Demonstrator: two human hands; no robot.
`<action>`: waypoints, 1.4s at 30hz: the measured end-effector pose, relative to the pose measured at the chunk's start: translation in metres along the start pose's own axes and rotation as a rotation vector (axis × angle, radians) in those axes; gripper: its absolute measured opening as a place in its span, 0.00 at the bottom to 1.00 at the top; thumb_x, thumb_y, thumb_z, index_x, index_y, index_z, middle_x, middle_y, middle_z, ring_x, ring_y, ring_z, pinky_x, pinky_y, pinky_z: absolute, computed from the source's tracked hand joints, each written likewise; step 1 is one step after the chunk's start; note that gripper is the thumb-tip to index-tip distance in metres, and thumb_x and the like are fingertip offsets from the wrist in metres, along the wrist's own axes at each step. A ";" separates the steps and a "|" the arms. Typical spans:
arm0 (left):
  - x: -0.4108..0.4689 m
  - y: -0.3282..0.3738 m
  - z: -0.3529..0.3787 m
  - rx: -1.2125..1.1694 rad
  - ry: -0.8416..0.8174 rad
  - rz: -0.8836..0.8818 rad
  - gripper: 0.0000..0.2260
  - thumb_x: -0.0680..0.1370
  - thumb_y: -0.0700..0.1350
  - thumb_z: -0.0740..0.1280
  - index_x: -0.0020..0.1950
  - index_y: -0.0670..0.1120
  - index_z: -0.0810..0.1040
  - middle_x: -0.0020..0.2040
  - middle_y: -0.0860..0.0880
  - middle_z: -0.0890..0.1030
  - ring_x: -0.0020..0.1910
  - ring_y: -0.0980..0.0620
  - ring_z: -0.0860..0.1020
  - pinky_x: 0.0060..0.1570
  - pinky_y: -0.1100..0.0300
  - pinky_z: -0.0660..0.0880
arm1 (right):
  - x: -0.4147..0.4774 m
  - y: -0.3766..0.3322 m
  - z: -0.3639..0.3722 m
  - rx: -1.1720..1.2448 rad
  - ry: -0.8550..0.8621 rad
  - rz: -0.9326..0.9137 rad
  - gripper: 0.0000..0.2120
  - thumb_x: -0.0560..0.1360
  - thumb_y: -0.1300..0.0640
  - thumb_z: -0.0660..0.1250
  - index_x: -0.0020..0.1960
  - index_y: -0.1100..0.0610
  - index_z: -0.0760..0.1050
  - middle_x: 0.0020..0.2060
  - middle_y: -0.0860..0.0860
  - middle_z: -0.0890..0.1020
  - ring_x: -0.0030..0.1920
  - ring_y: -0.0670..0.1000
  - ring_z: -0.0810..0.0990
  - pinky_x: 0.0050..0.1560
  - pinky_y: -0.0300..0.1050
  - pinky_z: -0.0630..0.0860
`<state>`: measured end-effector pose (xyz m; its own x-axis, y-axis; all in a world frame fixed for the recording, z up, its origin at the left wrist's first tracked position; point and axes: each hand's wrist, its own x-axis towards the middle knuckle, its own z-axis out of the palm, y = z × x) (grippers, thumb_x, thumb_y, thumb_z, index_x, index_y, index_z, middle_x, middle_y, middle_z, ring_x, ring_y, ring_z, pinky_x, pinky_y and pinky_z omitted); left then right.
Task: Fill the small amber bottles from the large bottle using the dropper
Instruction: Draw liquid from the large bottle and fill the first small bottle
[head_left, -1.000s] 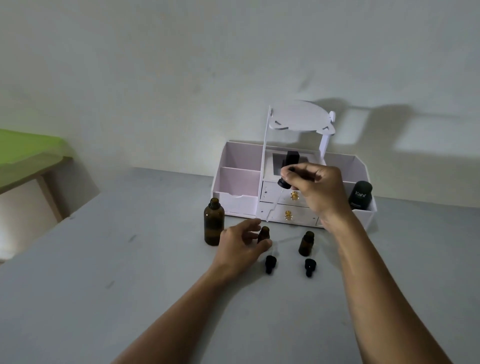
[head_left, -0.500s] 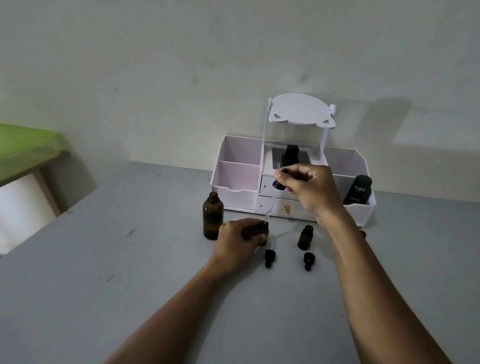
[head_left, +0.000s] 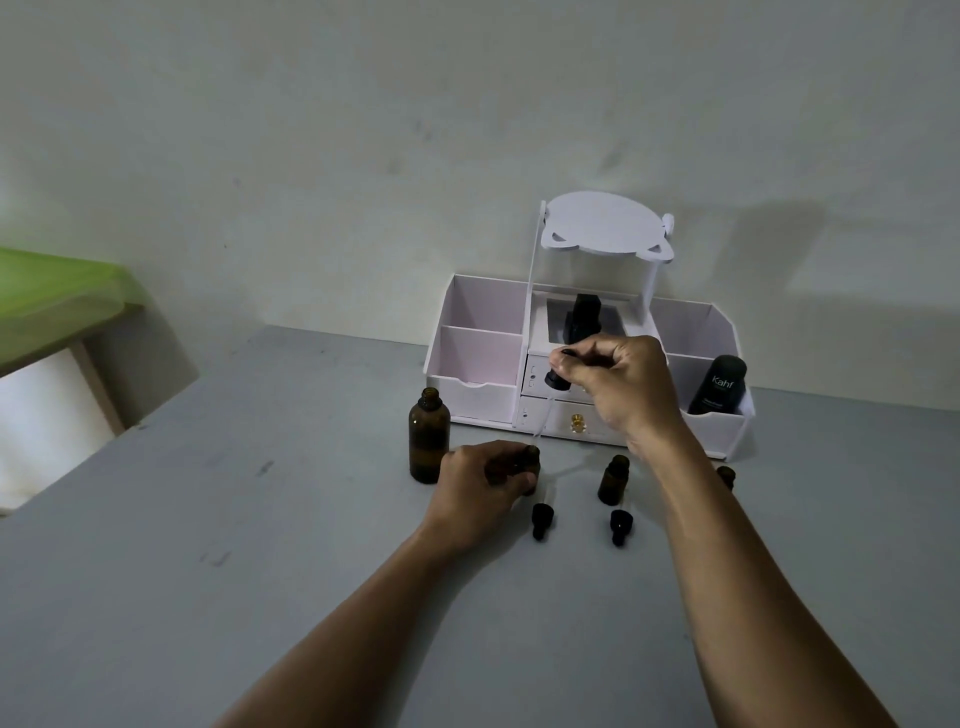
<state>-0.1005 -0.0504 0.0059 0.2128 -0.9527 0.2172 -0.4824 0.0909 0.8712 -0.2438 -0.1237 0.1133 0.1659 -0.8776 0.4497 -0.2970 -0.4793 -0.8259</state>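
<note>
The large amber bottle (head_left: 428, 435) stands uncapped on the grey table (head_left: 208, 571). Just right of it my left hand (head_left: 480, 488) is wrapped around a small amber bottle (head_left: 531, 460), only its neck showing. My right hand (head_left: 615, 387) pinches the black bulb of the dropper (head_left: 556, 382); its clear glass tube slants down with the tip at that bottle's mouth. A second small amber bottle (head_left: 613, 480) stands open to the right. A third (head_left: 726, 475) peeks out behind my right forearm. Two black dropper caps (head_left: 542, 520) (head_left: 620, 526) lie in front.
A white and pink desk organiser (head_left: 483, 364) with drawers stands against the wall, holding a black "Kahf" bottle (head_left: 719, 385) on the right and another dark bottle (head_left: 584, 317) in the middle. A green-topped surface (head_left: 52, 301) is at far left.
My left hand has closed around the small bottle. My right hand has lowered the dropper so its tip reaches the bottle's mouth. The camera has tilted slightly.
</note>
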 end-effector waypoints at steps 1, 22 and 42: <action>0.000 0.000 0.000 0.000 0.002 0.002 0.18 0.76 0.39 0.74 0.66 0.44 0.80 0.59 0.49 0.84 0.51 0.63 0.79 0.45 0.84 0.68 | 0.000 0.000 0.000 0.001 0.002 -0.002 0.03 0.72 0.61 0.76 0.45 0.58 0.86 0.35 0.44 0.84 0.35 0.38 0.81 0.40 0.26 0.76; -0.003 -0.001 -0.005 -0.001 0.040 0.061 0.22 0.77 0.44 0.73 0.70 0.48 0.76 0.61 0.49 0.82 0.58 0.55 0.80 0.58 0.64 0.78 | -0.004 -0.013 -0.009 0.062 0.038 -0.046 0.05 0.73 0.56 0.75 0.43 0.46 0.84 0.40 0.44 0.86 0.44 0.44 0.85 0.47 0.37 0.80; 0.009 -0.051 -0.087 -0.313 0.154 0.010 0.25 0.66 0.45 0.74 0.63 0.55 0.80 0.58 0.55 0.84 0.61 0.54 0.80 0.54 0.59 0.79 | -0.004 -0.044 0.060 0.444 0.073 -0.092 0.07 0.75 0.60 0.73 0.44 0.48 0.83 0.37 0.47 0.87 0.43 0.50 0.87 0.50 0.48 0.83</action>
<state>-0.0002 -0.0387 0.0015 0.3465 -0.8985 0.2694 -0.2063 0.2072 0.9563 -0.1746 -0.0993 0.1273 0.1008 -0.8373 0.5374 0.1506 -0.5211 -0.8401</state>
